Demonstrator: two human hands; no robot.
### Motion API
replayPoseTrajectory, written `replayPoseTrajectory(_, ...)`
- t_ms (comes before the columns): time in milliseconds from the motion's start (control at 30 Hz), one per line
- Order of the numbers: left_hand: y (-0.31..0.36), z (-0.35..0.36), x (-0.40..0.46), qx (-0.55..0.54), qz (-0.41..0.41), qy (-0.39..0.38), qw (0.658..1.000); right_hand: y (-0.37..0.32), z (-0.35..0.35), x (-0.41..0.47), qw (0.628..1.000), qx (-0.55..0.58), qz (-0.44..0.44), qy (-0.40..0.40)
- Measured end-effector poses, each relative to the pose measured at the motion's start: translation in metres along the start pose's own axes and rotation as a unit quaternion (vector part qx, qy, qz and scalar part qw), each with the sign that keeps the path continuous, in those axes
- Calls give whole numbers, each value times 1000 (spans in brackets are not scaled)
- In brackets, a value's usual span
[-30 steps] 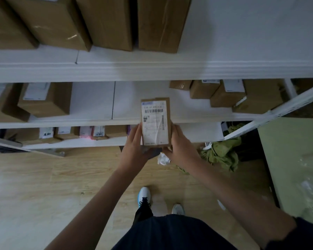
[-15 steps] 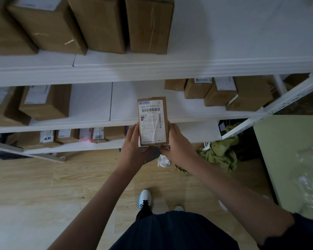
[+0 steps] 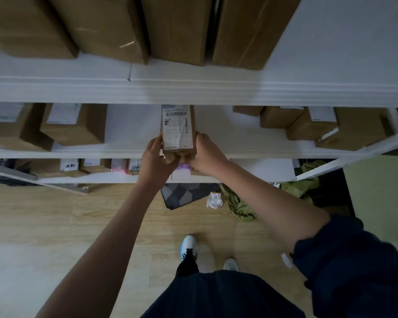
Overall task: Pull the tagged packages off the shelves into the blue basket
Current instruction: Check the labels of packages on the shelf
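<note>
Cardboard, the labelled package (image 3: 178,129) has gone forward since a moment ago: it now reaches over the middle shelf (image 3: 129,134), clamped between your left hand (image 3: 157,158) and right hand (image 3: 208,154), fingers curled at its near end. That looks like shelving, not pulling; no blue basket shows. Bare shelf lies either side, with the upper shelf lip (image 3: 193,92) close above.

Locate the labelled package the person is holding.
In the head view, the labelled package is centre frame, gripped between the left hand and right hand, at the front edge of the middle shelf.
</note>
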State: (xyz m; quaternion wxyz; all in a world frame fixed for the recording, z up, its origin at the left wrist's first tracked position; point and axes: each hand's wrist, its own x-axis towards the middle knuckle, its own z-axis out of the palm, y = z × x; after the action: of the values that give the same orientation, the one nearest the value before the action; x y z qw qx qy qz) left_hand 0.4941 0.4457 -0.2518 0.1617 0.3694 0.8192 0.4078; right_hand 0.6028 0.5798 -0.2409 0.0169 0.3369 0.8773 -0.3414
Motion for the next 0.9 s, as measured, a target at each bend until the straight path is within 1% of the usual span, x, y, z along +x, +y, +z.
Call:
replayPoseTrajectory(167, -34, -36, 21, -2, -30, 24, 999, -38, 21, 39, 998, -38, -54, 9)
replayPoseTrajectory(267, -46, -56, 41, 27, -27, 25, 999, -56, 28, 59, 996, -48, -77, 10)
replayPoseTrajectory(433, -54, -70, 58, 68, -30, 17, 997, -62, 29, 65, 996, -52, -76, -8)
replayPoseTrajectory(533, -61, -64, 51, 37, -91, 3, 995, -47, 22, 48, 996, -50, -74, -11)
replayPoseTrajectory(633, -62, -48, 29, -12, -139, 9, 990, -17, 13, 24, 997, -46, -59, 1)
replayPoseTrajectory(733, -60, -22, -4, 0, -189, 25, 982, 20, -3, -1, 999, -22, -25, 37)
replayPoseTrajectory(833, -53, 7, -36, 9, -199, 37, 979, 59, -25, -19, 993, -2, 22, 119)
replayPoseTrajectory(900, -40, 27, -46, 19, -172, 4, 985, 82, -41, -25, 987, 15, 56, 149)
